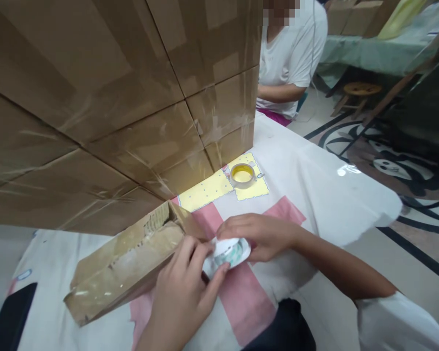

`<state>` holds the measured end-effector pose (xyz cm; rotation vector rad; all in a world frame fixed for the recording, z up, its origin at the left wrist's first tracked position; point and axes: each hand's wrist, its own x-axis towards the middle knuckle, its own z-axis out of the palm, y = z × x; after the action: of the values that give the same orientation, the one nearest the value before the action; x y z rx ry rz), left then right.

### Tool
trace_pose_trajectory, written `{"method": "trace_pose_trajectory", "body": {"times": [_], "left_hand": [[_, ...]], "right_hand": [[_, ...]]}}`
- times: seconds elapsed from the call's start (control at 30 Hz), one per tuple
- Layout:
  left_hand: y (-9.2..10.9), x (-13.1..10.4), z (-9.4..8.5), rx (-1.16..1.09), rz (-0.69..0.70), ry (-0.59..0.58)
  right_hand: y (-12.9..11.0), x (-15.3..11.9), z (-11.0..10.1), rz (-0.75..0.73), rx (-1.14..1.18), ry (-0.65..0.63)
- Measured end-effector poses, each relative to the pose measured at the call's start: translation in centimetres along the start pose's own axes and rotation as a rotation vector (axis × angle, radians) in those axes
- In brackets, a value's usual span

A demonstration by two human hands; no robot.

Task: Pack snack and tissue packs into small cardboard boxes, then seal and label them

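Observation:
Both of my hands meet over a small white, curved item with pale green print point(231, 254); its exact kind I cannot make out. My left hand point(185, 287) pinches its near left side, thumb along the lower edge. Fingers of my right hand point(258, 236) close on its far right side. Just left of my hands lies a long brown cardboard box point(120, 273), its top open, with crumpled brown paper inside. A roll of clear tape point(242, 176) with a yellow core rests on the table beyond my hands.
Stacked taped cartons point(142, 146) form a wall along the far left of the cloth-covered table point(336, 195). A dark phone-like slab point(10, 317) lies at the lower left. Across the table sits a person in a white shirt point(292, 58). A wooden stool point(362, 88) stands behind.

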<state>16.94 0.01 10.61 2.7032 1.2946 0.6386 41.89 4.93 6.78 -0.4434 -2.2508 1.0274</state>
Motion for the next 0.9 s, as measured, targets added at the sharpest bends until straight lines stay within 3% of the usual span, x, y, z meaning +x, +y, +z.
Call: {"method": "trace_pose_trajectory", "body": {"times": [0.2,0.3,0.53,0.9], "left_hand": [[-0.8,-2.5,-0.9,-0.026,-0.014,-0.02],[-0.5,-3.0,-1.0,-0.082,-0.024,-0.085],[-0.1,-2.5,-0.3,-0.357,-0.301,-0.327],[0.8,-3.6,-1.6,-0.469,-0.354,-0.287]], "right_hand": [[0.5,0.0,1.2,-0.05,0.027,0.013],[0.7,-0.1,1.5,-0.068,0.023,0.008],[1.6,-0.5,2.2,-0.071,0.012,0.002],[0.7,-0.1,2.6,-0.147,0.037,0.006]]}}
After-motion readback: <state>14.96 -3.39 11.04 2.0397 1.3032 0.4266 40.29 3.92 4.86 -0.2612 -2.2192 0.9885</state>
